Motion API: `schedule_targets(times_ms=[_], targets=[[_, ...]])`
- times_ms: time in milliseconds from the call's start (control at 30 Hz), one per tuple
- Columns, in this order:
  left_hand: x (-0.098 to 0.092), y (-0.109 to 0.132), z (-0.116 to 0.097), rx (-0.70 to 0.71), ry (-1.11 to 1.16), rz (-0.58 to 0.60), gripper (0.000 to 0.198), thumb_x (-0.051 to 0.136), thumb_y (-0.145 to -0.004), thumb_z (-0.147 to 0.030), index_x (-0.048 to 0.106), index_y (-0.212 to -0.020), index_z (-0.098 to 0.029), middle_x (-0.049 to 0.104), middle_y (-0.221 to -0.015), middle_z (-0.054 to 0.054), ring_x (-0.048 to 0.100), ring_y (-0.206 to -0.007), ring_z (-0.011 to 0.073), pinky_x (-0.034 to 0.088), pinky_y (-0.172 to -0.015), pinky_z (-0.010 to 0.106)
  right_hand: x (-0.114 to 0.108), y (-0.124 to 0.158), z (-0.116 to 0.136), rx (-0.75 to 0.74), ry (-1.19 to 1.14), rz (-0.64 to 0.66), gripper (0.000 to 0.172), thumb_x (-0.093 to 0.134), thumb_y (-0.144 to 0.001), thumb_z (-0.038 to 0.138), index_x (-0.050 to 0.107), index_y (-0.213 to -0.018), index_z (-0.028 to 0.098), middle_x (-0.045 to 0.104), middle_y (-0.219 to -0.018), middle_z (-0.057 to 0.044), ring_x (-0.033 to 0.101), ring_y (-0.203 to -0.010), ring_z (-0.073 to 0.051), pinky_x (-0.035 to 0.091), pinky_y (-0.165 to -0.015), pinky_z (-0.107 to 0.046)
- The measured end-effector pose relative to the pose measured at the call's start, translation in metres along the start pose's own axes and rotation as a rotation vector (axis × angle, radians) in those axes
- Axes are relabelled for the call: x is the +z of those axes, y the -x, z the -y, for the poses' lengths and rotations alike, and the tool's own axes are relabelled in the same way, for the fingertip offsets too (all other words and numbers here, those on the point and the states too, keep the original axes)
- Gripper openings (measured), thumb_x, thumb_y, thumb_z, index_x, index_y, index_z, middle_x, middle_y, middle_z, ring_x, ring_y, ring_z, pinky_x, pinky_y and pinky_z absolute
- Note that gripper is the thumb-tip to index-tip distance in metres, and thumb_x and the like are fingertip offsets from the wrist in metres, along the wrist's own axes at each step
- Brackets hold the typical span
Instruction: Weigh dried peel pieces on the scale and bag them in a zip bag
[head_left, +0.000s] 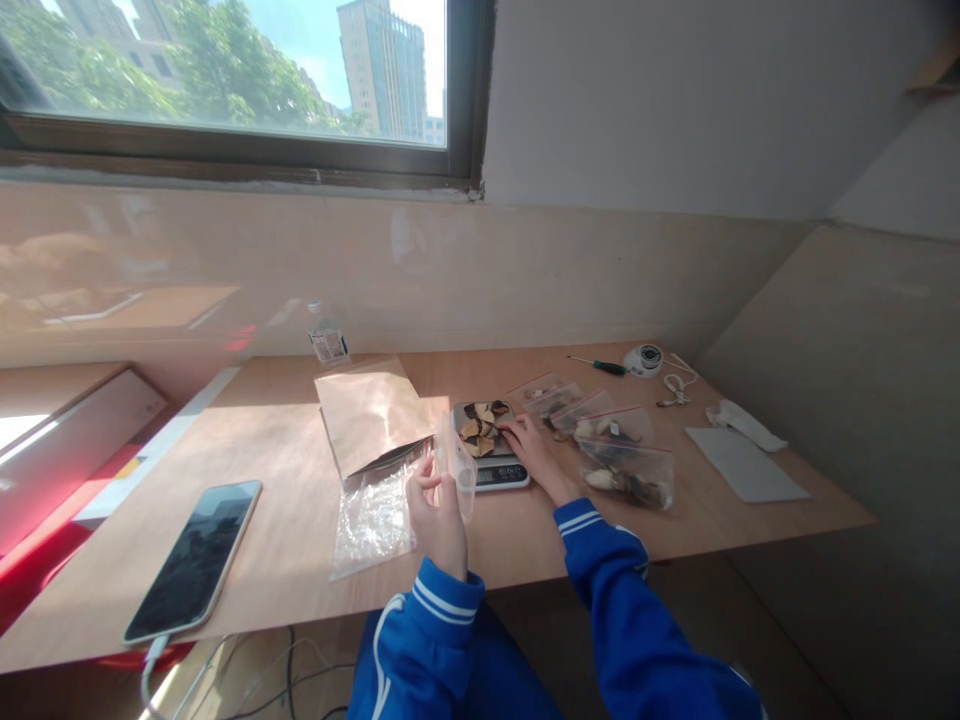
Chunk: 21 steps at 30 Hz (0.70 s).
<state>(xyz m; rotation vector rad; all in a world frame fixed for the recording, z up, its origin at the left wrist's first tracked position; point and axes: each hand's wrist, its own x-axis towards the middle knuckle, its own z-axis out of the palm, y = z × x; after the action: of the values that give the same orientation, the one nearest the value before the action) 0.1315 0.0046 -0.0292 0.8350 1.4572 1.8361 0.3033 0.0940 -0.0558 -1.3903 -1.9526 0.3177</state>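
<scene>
My left hand is closed on a clear plastic bag, which stands upright at the left side of a small kitchen scale. Brown and tan dried slices, perhaps mushroom, lie in a loose pile on the scale's plate. From the right, my right hand reaches over the plate's edge. Its fingers are drawn together at the pile's right side, with the tips on a slice there. The digits on the scale's display are too small to read.
Right of the scale lie several zip bags with dried pieces. Behind them are a screwdriver and a white dome camera. At left are brown paper bags, a clear bag, a bottle and a phone on a cable.
</scene>
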Motion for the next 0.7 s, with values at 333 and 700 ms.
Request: schedule_targets(times_ms=[333,700], targets=[[0.001,0.007,-0.002,-0.057,-0.1,0.072,0.019,0.059,-0.074,-0.028,0.043,-0.067,-0.02,0.057,-0.124,0.01,0.053,-0.116,0.0244,0.041,-0.096,0.04,-0.033,0.011,0.078,0.436,-0.863,-0.058,0.039,0.048,-0.085,0.052,0.063,-0.098,0.018,0.047,-0.069,0.001,0.044,-0.054,-0.01,0.039,-0.051,-0.023],[0.0,0.017,-0.013,-0.139,-0.105,-0.081,0.033,0.06,-0.072,-0.05,0.048,-0.072,-0.019,0.058,-0.066,0.0,0.058,-0.063,0.0164,0.047,-0.063,0.031,-0.002,0.025,0.121,0.302,-0.447,-0.044,0.025,0.06,-0.075,0.029,0.062,-0.098,0.019,0.061,-0.09,-0.004,0.053,-0.063,-0.011,0.047,-0.062,-0.026]])
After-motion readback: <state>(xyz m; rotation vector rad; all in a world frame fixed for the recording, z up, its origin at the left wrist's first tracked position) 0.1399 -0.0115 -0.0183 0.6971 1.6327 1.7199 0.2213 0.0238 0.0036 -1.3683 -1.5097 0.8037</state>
